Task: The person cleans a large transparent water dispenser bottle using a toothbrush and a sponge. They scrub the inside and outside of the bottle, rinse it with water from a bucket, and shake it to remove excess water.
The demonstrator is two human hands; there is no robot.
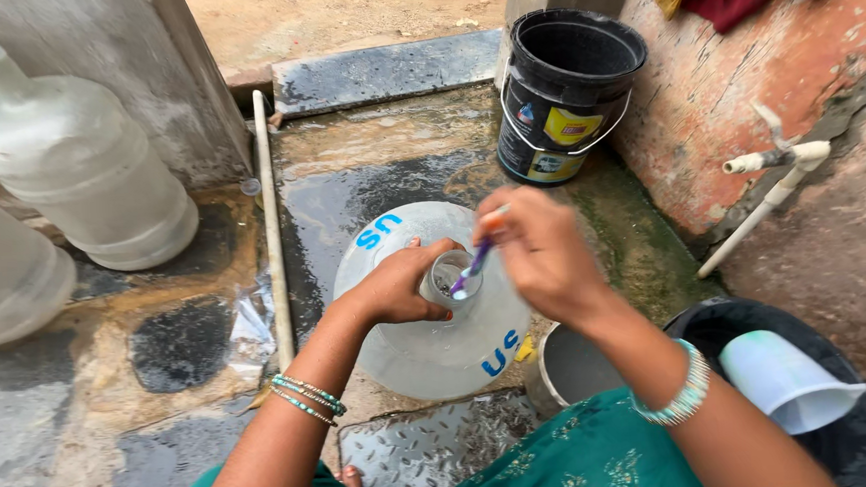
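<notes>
- The large clear water jug (427, 314) stands upright on the wet floor (369, 177), right in front of the person, between both arms.
- The left hand (391, 286) comes from the lower left; its grip is clenched around the neck of the jug (445, 278), fingers curled on the near side.
- The right hand (544, 252) is above the jug's opening, wrist bent down; its grip is closed on a thin brush (476, 261) with a purple handle.
- The brush tip goes into the mouth of the neck, just beside the left fingers.
- A black bucket (564, 95) stands behind the jug, near the wall.
- Two other clear jugs (78, 165) lie well apart at the left.
</notes>
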